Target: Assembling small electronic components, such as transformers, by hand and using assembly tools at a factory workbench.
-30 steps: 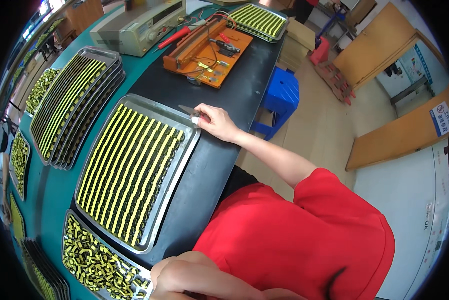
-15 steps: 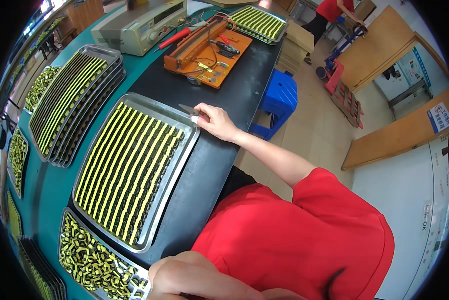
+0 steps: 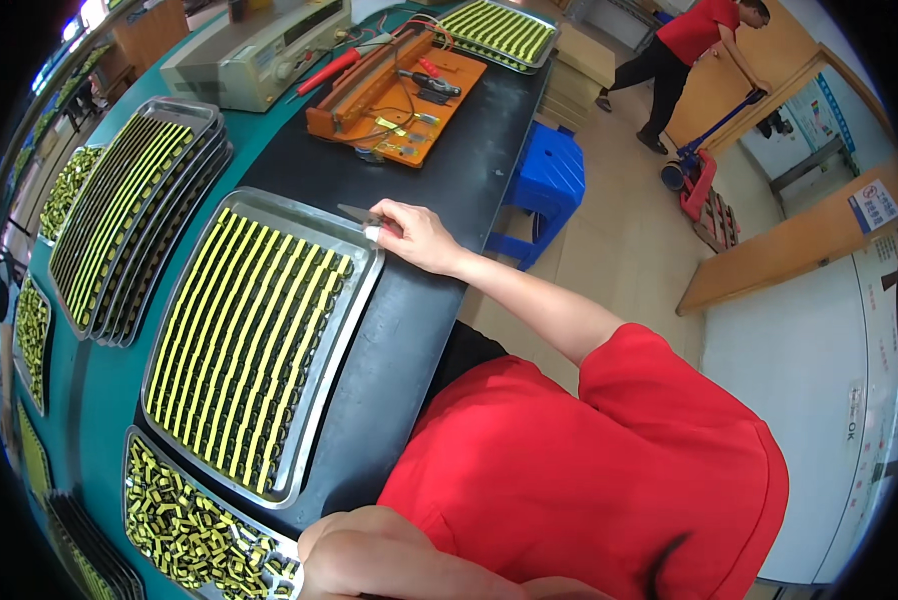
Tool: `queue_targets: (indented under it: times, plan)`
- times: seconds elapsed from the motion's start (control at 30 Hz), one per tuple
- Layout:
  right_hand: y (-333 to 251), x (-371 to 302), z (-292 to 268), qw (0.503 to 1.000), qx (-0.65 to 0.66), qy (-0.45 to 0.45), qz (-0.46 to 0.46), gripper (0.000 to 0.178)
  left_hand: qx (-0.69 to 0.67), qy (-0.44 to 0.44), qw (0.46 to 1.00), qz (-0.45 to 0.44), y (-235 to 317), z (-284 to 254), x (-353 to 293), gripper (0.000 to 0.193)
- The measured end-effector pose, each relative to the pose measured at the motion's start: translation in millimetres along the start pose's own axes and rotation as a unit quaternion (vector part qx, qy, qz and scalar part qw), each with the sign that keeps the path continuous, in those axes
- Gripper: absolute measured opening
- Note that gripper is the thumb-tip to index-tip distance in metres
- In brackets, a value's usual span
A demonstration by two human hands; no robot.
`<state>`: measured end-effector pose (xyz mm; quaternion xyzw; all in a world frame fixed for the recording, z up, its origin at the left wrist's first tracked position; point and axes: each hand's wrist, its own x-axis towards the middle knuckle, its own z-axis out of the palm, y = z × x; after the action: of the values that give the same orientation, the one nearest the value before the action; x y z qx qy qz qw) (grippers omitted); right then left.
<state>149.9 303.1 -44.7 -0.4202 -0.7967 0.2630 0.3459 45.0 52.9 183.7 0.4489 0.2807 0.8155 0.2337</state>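
My right hand (image 3: 414,238) is closed around a thin grey pointed tool (image 3: 355,213), perhaps tweezers; its exact kind is unclear. A bit of red shows by the fingers, and one fingertip is white. The hand is at the far right corner of a metal tray (image 3: 314,440), over its rim. In that tray lie rows of small black parts with yellow bands (image 3: 239,340). My left arm (image 3: 389,560) crosses the lower edge, bent, beside a second tray of loose yellow-and-black parts (image 3: 194,520). No fingers of my left hand can be made out.
Stacked trays (image 3: 134,220) stand to the left. Behind are an orange fixture (image 3: 409,100) with wires, a beige bench instrument (image 3: 254,55) and another filled tray (image 3: 499,35). A blue stool (image 3: 549,175) is beyond the table edge. A person in red (image 3: 689,60) handles a pallet truck (image 3: 704,190).
The view has shifted slightly, and my right hand stays at the tray's corner with the tool. The person in the background has stepped more into view with the pallet truck.
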Motion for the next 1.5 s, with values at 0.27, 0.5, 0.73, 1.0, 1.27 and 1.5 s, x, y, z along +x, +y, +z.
queue_targets:
  times: [0.27, 0.5, 0.73, 1.0, 1.27, 1.5]
  plan:
    - [-1, 1, 2, 1.000, -0.002, 0.006, -0.012, 0.027, 0.016, -0.066, 0.997, -0.048, 1, 8, -3, 0.016]
    - [-6, 0, -9, 1.000, 0.007, 0.007, 0.011, 0.025, -0.019, 0.061, 0.994, -0.085, -11, -7, -29, 0.009]
    - [2, 2, 2, 1.000, -0.005, 0.026, 0.012, 0.029, 0.033, -0.281, 0.958, -0.048, -11, -8, 8, 0.010]
    - [-1, 6, 6, 1.000, 0.015, 0.014, 0.017, 0.027, -0.096, -0.312, 0.933, 0.149, -22, -30, 36, 0.011]
    - [-4, 2, 3, 0.999, 0.038, 0.020, 0.007, 0.018, 0.082, -0.134, 0.985, 0.066, 29, -58, 4, 0.005]
    - [3, 2, 6, 1.000, 0.018, 0.015, -0.007, 0.014, -0.071, -0.006, 0.966, 0.249, 17, -58, 23, 0.007]
